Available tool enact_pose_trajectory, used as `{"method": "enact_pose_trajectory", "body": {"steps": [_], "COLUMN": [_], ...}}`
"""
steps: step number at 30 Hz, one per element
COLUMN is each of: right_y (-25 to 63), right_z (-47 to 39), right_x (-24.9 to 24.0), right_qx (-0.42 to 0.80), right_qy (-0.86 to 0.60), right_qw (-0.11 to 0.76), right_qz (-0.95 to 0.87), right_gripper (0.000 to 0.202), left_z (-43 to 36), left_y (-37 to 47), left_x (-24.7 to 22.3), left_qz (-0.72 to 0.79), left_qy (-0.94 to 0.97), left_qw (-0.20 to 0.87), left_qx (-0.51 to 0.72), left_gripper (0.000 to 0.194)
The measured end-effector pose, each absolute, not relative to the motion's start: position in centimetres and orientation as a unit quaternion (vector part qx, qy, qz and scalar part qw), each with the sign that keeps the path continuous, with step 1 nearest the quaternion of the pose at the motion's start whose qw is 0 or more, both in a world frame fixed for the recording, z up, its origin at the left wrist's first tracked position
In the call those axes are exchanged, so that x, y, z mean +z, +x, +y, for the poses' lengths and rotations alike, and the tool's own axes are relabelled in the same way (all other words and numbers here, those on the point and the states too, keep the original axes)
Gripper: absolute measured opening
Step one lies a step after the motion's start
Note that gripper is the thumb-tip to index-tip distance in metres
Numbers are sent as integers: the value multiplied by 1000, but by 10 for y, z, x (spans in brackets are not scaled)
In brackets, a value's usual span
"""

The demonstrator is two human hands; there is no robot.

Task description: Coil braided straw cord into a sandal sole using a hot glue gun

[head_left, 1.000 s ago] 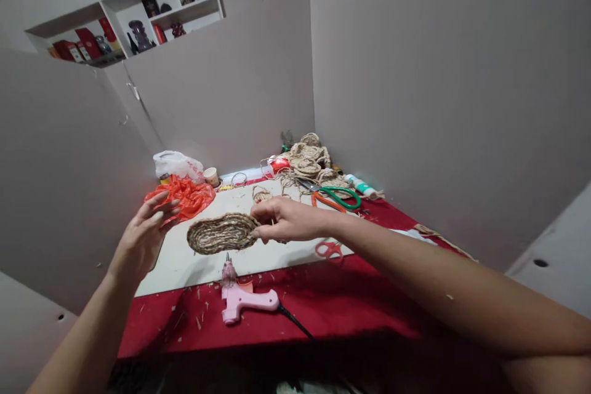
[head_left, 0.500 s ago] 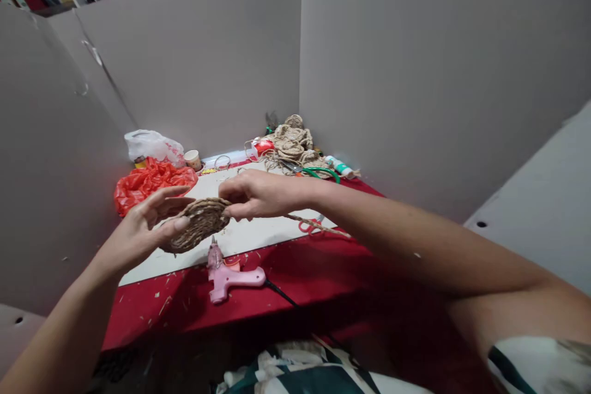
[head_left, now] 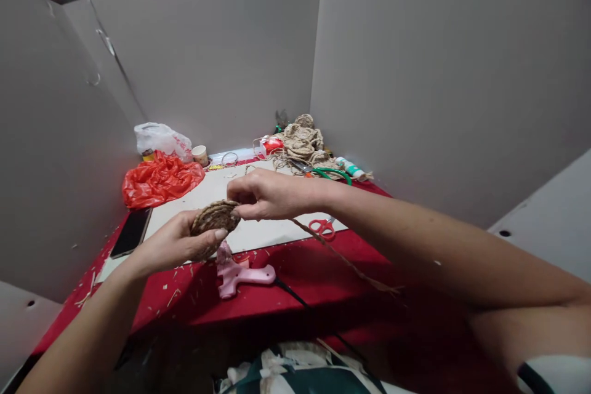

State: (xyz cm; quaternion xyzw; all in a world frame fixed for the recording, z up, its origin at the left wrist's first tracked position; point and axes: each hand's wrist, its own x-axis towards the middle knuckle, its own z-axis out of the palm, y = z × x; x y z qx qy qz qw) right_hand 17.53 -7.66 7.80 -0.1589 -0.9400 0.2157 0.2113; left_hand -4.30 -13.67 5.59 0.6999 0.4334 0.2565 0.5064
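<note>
A round coil of twisted straw rope (head_left: 216, 218) is held up above the white board. My left hand (head_left: 184, 237) is closed around its left side, the thumb lying across the near face. At the coil's right edge, my right hand (head_left: 263, 194) pinches the rim and the rope. From under that hand the loose rope tail (head_left: 341, 258) runs down to the right, its end frayed. Below the coil lies a pink hot glue gun (head_left: 240, 274), its nozzle partly hidden behind the coil and my left hand.
Red-handled scissors (head_left: 323, 228) lie on the white board (head_left: 272, 237). Green-handled scissors (head_left: 332, 173) and a heap of straw rope (head_left: 302, 141) are at the back. At left are a phone (head_left: 132, 233), a red plastic bag (head_left: 161, 181) and a paper cup (head_left: 200, 154). Straw scraps litter the red cloth.
My left hand has moved right and wrapped closer around the coil, its fingers no longer spread. The phone has come into sight, and more of the rope tail shows. The view has shifted slightly.
</note>
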Motion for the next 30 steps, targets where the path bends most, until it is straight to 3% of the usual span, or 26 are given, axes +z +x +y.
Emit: {"method": "enact_pose_trajectory", "body": {"steps": [8,12,18,25,30], "right_y": [176,178,176,174,172], "right_z": [-81,-81,-82,-79,-77], "right_x": [76,74,70,59,44], "right_qx": [214,233,285,352,422], "right_qy": [-155,-153,-155,-155,-125], "right_qw": [238,257,305,337,438], "right_qz": [-935,-925,-895,-859,-784], "right_gripper": [15,15,15,4,21], "left_z": [-136,-138,-140,-134,-126], "left_y": [-39,-36,-34,-29,-25], "left_x": [52,49,44,38,32], "left_qz": [424,436,463,455,425], "left_qy": [677,668,641,603,545], "left_qw": [521,470,409,443,463], "left_qx": [300,377,455,482,555], "left_gripper": [20,30,30,33,28]}}
